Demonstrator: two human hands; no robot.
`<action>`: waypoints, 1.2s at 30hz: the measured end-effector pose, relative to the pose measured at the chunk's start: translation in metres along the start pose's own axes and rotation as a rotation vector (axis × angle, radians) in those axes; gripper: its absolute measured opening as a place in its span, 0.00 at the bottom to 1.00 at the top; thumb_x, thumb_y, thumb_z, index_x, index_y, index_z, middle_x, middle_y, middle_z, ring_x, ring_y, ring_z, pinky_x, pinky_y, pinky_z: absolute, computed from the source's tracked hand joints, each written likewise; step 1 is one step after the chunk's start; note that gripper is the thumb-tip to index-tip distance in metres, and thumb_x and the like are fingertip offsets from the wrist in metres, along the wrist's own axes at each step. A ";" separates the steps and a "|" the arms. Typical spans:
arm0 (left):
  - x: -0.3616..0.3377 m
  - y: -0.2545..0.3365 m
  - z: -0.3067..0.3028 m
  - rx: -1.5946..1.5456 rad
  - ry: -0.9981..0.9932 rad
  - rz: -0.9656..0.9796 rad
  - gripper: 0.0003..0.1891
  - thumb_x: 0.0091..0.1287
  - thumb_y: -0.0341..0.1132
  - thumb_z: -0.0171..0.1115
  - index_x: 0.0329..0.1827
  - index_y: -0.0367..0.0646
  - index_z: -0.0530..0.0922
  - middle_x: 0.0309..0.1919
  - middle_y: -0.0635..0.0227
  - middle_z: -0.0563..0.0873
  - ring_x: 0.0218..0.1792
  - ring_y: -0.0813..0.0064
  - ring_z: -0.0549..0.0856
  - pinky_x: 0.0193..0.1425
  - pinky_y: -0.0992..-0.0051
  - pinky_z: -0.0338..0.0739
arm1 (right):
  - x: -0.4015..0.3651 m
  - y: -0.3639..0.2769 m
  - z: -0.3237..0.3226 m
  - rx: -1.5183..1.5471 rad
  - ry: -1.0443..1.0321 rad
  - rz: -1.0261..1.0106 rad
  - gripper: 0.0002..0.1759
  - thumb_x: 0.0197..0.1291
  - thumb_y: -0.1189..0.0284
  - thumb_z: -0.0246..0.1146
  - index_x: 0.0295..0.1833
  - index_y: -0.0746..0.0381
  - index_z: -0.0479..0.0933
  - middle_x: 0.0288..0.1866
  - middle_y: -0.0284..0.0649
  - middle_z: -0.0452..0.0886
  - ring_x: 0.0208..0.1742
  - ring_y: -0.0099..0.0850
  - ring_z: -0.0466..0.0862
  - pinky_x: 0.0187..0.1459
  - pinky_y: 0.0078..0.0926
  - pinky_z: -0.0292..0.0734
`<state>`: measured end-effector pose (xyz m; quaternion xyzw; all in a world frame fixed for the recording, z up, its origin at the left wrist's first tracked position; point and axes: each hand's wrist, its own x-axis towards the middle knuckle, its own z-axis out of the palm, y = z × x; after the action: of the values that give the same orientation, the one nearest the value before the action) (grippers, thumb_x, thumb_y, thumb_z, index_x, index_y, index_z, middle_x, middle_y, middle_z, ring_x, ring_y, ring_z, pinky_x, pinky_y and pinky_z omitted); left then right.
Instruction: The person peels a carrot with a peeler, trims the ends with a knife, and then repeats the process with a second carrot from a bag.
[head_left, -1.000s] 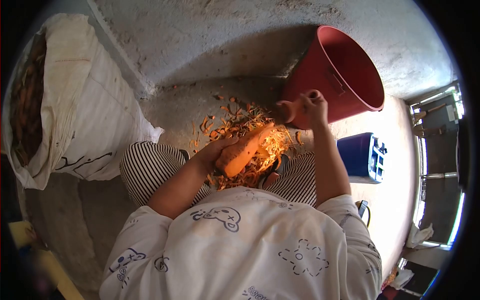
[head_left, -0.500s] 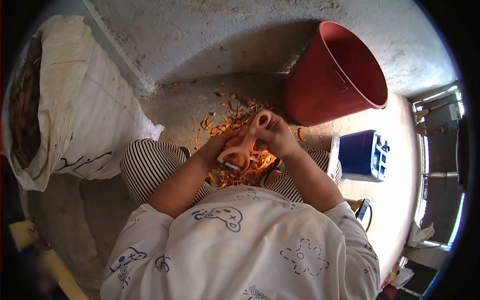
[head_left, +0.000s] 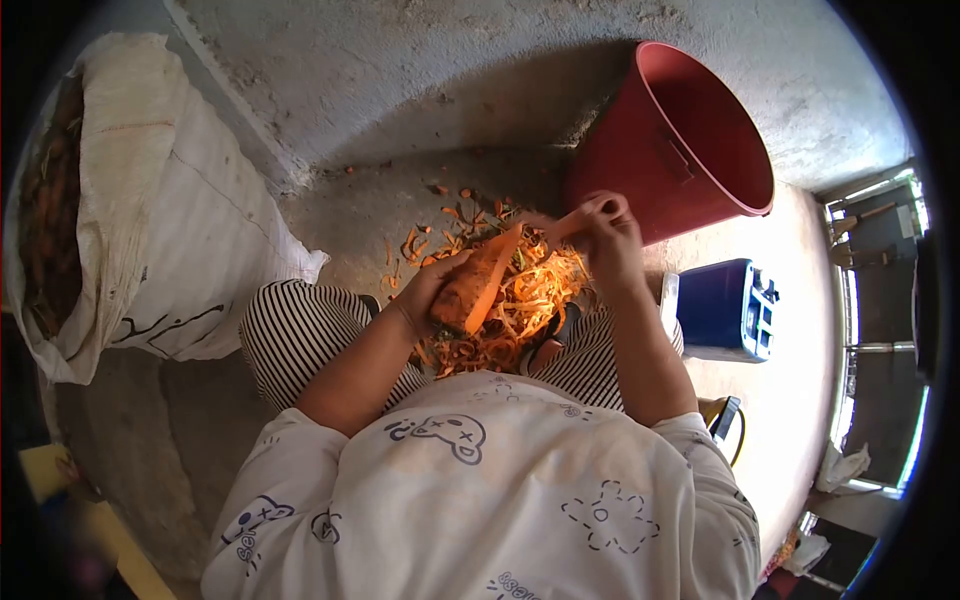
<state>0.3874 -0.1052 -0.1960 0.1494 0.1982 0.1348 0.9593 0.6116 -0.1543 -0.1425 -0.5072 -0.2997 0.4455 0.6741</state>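
Observation:
My left hand (head_left: 430, 292) is wrapped round a thick carrot (head_left: 463, 296), its skin still dark on one side, with a bright orange bared band along the other. In my right hand (head_left: 614, 248) is a pinkish-orange peeler (head_left: 574, 222), its head at the carrot's far end and somewhat blurred. Below both hands, a heap of orange carrot peelings (head_left: 535, 308) lies on the floor between my knees.
A white woven sack (head_left: 190, 220) full of carrots (head_left: 48, 220) stands at the left. To the right are a tall red bucket (head_left: 625, 165) by the wall and a blue container (head_left: 715, 310). Loose peel scraps (head_left: 412, 243) are scattered on the concrete floor.
My right hand has moved right and away from my left hand, taking the peeler from over the carrot to its far end. The carrot now shows, with a bared orange band.

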 end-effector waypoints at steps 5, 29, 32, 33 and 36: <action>0.003 -0.001 -0.003 -0.019 -0.219 -0.091 0.19 0.65 0.42 0.40 0.49 0.34 0.66 0.36 0.57 0.78 0.32 0.67 0.81 0.35 0.74 0.80 | -0.043 0.004 0.056 0.000 -0.476 0.287 0.09 0.47 0.75 0.63 0.31 0.62 0.68 0.23 0.34 0.73 0.17 0.18 0.72 0.15 0.10 0.66; -0.003 0.004 0.001 0.035 -0.029 0.007 0.22 0.64 0.46 0.44 0.51 0.35 0.65 0.36 0.57 0.78 0.32 0.69 0.81 0.36 0.73 0.79 | 0.003 -0.016 0.013 -0.028 0.065 -0.003 0.04 0.51 0.78 0.59 0.33 0.61 0.70 0.23 0.33 0.73 0.16 0.18 0.70 0.15 0.12 0.66; 0.000 0.003 0.002 -0.016 -0.017 -0.040 0.21 0.65 0.45 0.42 0.49 0.35 0.67 0.35 0.60 0.78 0.31 0.72 0.81 0.34 0.74 0.79 | -0.037 -0.003 0.047 -0.031 -0.391 0.218 0.05 0.52 0.77 0.59 0.32 0.62 0.68 0.25 0.36 0.73 0.16 0.20 0.72 0.17 0.13 0.68; 0.000 0.002 -0.003 -0.006 -0.085 -0.053 0.20 0.65 0.45 0.42 0.49 0.35 0.67 0.35 0.60 0.78 0.31 0.72 0.81 0.34 0.74 0.79 | -0.039 0.003 0.052 -0.018 -0.410 0.244 0.05 0.51 0.77 0.58 0.32 0.62 0.68 0.25 0.36 0.73 0.16 0.21 0.72 0.16 0.14 0.68; 0.004 -0.001 -0.019 0.059 -0.115 -0.078 0.20 0.64 0.46 0.43 0.49 0.38 0.67 0.36 0.62 0.78 0.33 0.74 0.81 0.36 0.75 0.79 | -0.037 0.018 0.051 0.071 -0.421 0.318 0.05 0.51 0.77 0.58 0.32 0.62 0.68 0.25 0.37 0.73 0.16 0.21 0.72 0.16 0.14 0.68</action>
<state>0.3828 -0.1003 -0.2143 0.1773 0.1523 0.0827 0.9688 0.5470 -0.1645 -0.1424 -0.4203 -0.3340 0.6517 0.5357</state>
